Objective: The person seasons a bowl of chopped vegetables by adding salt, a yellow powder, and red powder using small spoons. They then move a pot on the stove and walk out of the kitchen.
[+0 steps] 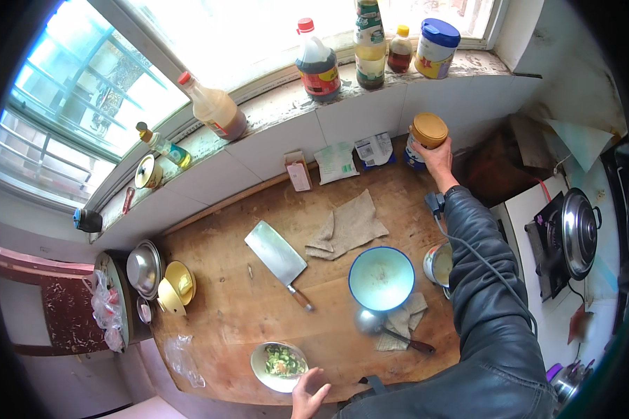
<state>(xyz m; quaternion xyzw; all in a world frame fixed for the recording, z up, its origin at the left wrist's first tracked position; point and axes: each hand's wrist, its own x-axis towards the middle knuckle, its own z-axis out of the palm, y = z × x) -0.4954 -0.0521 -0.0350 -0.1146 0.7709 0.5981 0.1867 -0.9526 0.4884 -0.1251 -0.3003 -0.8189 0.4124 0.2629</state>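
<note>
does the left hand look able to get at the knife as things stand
Likely yes: the left hand looks empty, the knife lies with its handle toward the person, and mostly bare table separates them, the bowl of greens sitting off to the left.

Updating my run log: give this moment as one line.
left hand: by bowl of chopped greens, contact unclear | right hand: gripping gold-lidded can | cleaver: flat on table

Worn on the head, the camera looks steeply down from above the near side of the worktop [213, 307], facing the window [244, 35] beyond. The wide fisheye view bends edges toward a dark rim; the right sleeve [486, 272] looms nearest, the left hand [309, 396] meets the lower edge, the right hand [437, 159] lies farther off.
</note>
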